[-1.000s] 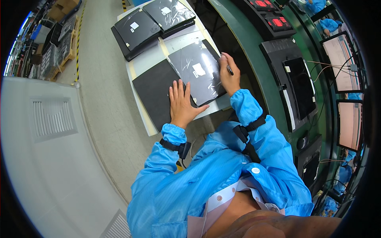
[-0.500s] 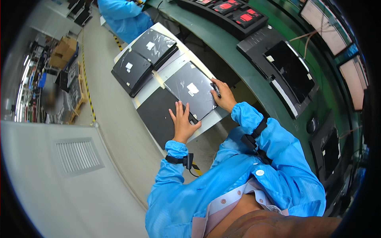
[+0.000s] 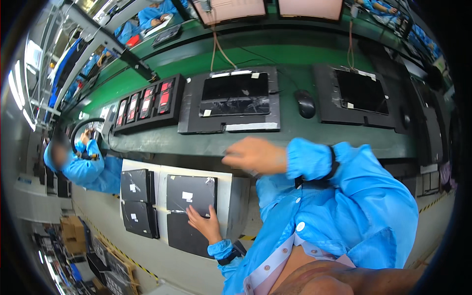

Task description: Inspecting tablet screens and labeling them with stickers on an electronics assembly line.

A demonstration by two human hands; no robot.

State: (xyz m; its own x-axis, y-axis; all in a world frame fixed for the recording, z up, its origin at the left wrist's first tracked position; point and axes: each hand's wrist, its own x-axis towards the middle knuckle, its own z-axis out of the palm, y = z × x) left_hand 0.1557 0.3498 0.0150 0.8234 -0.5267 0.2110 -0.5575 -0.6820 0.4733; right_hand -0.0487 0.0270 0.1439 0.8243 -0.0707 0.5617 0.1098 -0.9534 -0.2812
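My left hand (image 3: pixel 204 225) rests with fingers spread at the seam between two flat dark panels on the white table. The upper one is a film-wrapped panel (image 3: pixel 191 187) with a white label; the lower one is a plain black panel (image 3: pixel 184 233). Between this table and the green bench, my right hand (image 3: pixel 258 156) is raised with its fingers curled, smeared by motion. A small bit of a dark pen (image 3: pixel 253 173) seems to show under it. Left of these panels lie two stacks of wrapped black panels, an upper stack (image 3: pixel 137 189) and a lower stack (image 3: pixel 140 223).
On the green bench (image 3: pixel 152 140) are a black tray (image 3: pixel 174 110) of red-and-black devices, a black fixture with a tablet-like screen (image 3: pixel 236 91), a mouse (image 3: pixel 305 104) and a second fixture (image 3: pixel 361 93). Monitors (image 3: pixel 309 9) stand behind. A co-worker in blue (image 3: pixel 88 167) is at the left.
My view has turned right toward the bench. My right hand, with the dark pen, has left the wrapped panel's edge and risen toward the bench. My left hand still lies on the panels.
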